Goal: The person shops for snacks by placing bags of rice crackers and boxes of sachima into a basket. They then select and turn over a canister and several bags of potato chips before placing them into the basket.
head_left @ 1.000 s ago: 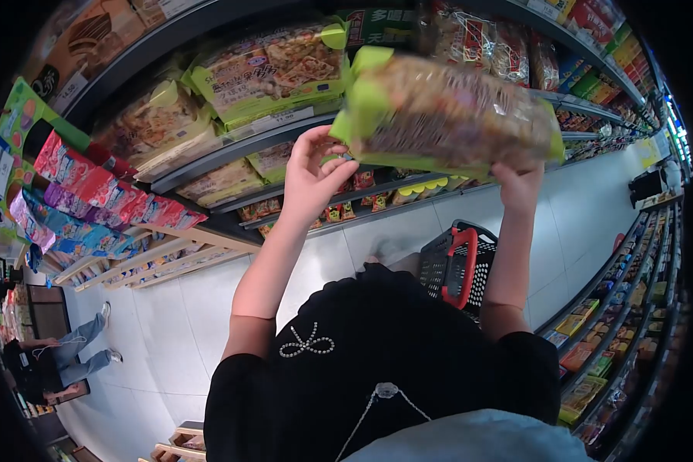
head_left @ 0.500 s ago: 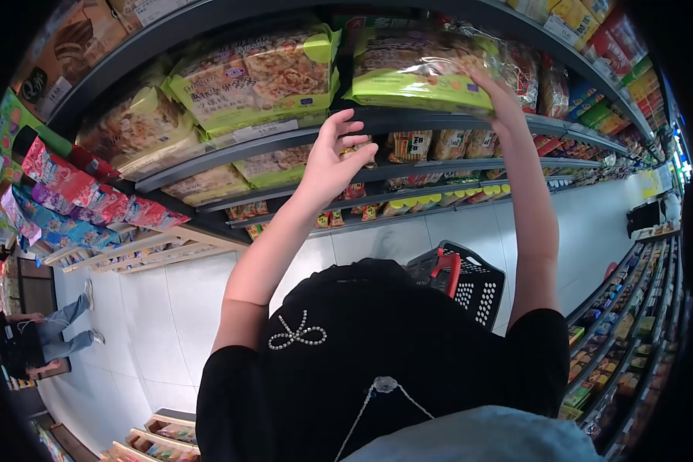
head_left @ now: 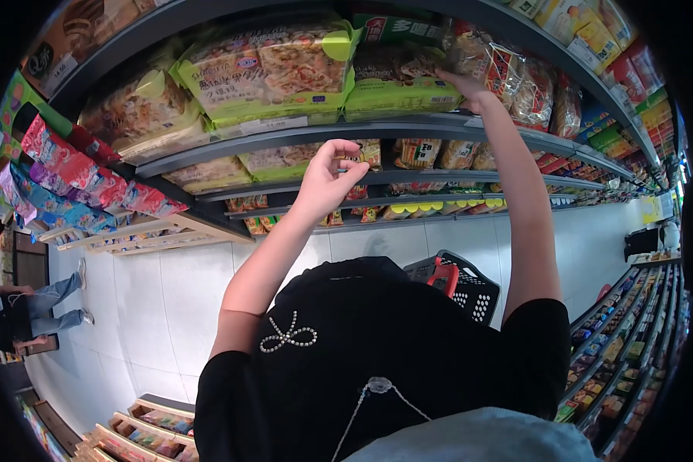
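Observation:
My right hand (head_left: 472, 94) reaches onto the shelf at the right end of a green-edged snack bag (head_left: 396, 86). Its fingers stretch left across the bag's upper right part and touch it; the thumb is hidden. The bag sits on the shelf with dark brown contents showing. Just below the shelf lip hangs my left hand (head_left: 333, 175), holding nothing, its fingers loosely bent and the thumb apart from them. A larger green snack bag (head_left: 266, 73) stands left of the touched one. Red-labelled clear packs (head_left: 508, 77) stand right beside my right hand.
Lower shelves (head_left: 431, 175) hold more packs. A black shopping basket (head_left: 476, 296) with a red handle (head_left: 444, 273) is on the floor before me. Hanging pink pouches (head_left: 92, 169) are at left, another person (head_left: 31, 316) beyond. More shelving (head_left: 624, 346) runs along the right.
The bag under my right hand was tilted out with its yellow-green side showing; now it sits back on the shelf. My left hand has dropped slightly and its fingers have curled.

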`<control>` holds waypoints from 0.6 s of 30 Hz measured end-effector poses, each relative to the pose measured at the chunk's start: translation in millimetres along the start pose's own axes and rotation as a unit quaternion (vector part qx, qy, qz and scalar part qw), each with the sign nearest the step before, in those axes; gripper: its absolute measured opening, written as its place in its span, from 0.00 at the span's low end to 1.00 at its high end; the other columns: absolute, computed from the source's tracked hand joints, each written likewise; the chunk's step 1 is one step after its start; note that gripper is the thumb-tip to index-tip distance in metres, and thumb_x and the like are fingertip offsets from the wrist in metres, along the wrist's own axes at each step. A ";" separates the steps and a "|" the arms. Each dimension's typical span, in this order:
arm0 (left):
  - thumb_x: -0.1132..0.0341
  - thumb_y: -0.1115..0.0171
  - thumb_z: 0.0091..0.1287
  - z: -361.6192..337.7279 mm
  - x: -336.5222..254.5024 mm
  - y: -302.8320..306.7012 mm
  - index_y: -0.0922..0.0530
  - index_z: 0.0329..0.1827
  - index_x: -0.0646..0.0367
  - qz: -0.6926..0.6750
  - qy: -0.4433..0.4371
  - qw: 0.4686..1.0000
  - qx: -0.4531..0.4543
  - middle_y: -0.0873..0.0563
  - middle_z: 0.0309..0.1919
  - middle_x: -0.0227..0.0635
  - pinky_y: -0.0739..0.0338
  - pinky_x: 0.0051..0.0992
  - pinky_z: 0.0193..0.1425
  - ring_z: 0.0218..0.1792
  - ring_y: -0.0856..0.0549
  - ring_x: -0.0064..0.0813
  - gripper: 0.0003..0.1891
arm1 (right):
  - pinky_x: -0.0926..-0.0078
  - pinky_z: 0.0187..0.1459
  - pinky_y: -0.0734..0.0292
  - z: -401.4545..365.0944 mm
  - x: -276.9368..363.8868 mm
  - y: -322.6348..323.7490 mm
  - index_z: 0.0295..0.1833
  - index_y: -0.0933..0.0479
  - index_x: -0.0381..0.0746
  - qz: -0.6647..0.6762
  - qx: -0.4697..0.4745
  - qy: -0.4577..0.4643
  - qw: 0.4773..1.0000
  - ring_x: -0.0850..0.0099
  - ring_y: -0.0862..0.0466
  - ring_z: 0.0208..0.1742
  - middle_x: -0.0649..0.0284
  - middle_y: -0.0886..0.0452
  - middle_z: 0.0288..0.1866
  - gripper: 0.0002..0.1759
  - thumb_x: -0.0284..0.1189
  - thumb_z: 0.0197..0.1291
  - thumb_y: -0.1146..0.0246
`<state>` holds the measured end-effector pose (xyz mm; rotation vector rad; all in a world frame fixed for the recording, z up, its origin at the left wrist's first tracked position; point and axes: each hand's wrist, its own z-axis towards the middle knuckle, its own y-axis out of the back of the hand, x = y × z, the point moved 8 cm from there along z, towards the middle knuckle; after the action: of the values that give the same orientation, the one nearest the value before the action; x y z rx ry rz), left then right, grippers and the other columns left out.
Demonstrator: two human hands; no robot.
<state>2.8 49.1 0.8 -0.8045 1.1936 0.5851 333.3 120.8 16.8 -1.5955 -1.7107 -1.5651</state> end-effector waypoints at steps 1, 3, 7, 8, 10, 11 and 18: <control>0.73 0.38 0.58 -0.7 -0.1 0.7 0.32 0.47 0.62 0.000 0.004 1.000 -0.003 0.27 0.42 0.29 0.28 0.15 0.36 0.38 0.25 0.15 0.16 | 0.61 0.61 0.38 -1.7 2.7 1.3 0.65 0.42 0.39 -0.069 -0.028 0.017 0.997 0.64 0.33 0.61 0.56 0.32 0.61 0.42 0.54 0.52 0.41; 0.73 0.38 0.58 -2.5 1.6 0.6 0.32 0.47 0.62 0.004 0.012 1.000 -0.006 0.27 0.41 0.28 0.28 0.15 0.36 0.37 0.25 0.14 0.15 | 0.62 0.61 0.38 -19.0 13.9 -3.9 0.65 0.42 0.37 -0.184 -0.029 0.036 0.982 0.63 0.34 0.63 0.54 0.35 0.62 0.43 0.57 0.53 0.45; 0.72 0.38 0.58 -1.8 4.1 -3.9 0.31 0.46 0.61 0.011 0.023 1.000 -0.003 0.27 0.40 0.27 0.29 0.15 0.35 0.37 0.25 0.14 0.15 | 0.65 0.59 0.36 -18.3 29.4 -8.3 0.60 0.35 0.34 -0.436 -0.054 0.087 0.894 0.58 0.32 0.61 0.48 0.31 0.58 0.41 0.59 0.55 0.52; 0.72 0.38 0.58 -1.6 4.7 -5.2 0.31 0.46 0.61 0.011 0.025 1.000 -0.001 0.26 0.40 0.27 0.29 0.15 0.35 0.37 0.25 0.13 0.15 | 0.64 0.58 0.34 -11.0 28.8 -9.4 0.57 0.33 0.34 -0.470 -0.048 0.081 0.877 0.58 0.30 0.59 0.47 0.29 0.56 0.39 0.59 0.56 0.52; 0.72 0.38 0.58 -0.6 7.4 -7.3 0.31 0.46 0.61 0.013 0.027 1.000 0.004 0.26 0.40 0.27 0.29 0.14 0.34 0.37 0.25 0.14 0.15 | 0.64 0.55 0.32 -3.4 29.5 -14.7 0.52 0.28 0.33 -0.537 -0.036 0.069 0.840 0.56 0.28 0.55 0.46 0.26 0.51 0.36 0.57 0.58 0.54; 0.72 0.38 0.58 0.0 8.6 -8.4 0.32 0.46 0.61 0.013 0.028 1.000 0.006 0.26 0.39 0.27 0.29 0.14 0.34 0.37 0.25 0.14 0.15 | 0.64 0.52 0.30 -4.1 31.8 -12.9 0.48 0.26 0.33 -0.543 -0.072 0.082 0.832 0.56 0.25 0.51 0.48 0.24 0.47 0.34 0.56 0.59 0.55; 0.73 0.39 0.58 1.3 14.1 -11.8 0.32 0.45 0.60 0.013 0.047 0.999 0.007 0.26 0.38 0.26 0.29 0.14 0.34 0.35 0.25 0.13 0.14 | 0.64 0.48 0.26 -47.6 67.9 -19.4 0.50 0.27 0.39 -0.550 -0.213 0.214 0.778 0.59 0.23 0.49 0.53 0.25 0.51 0.19 0.41 0.62 0.51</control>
<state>16.5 42.9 -9.8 -0.8127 1.2955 0.5642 275.1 118.6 78.8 -0.0800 -2.1934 -2.6938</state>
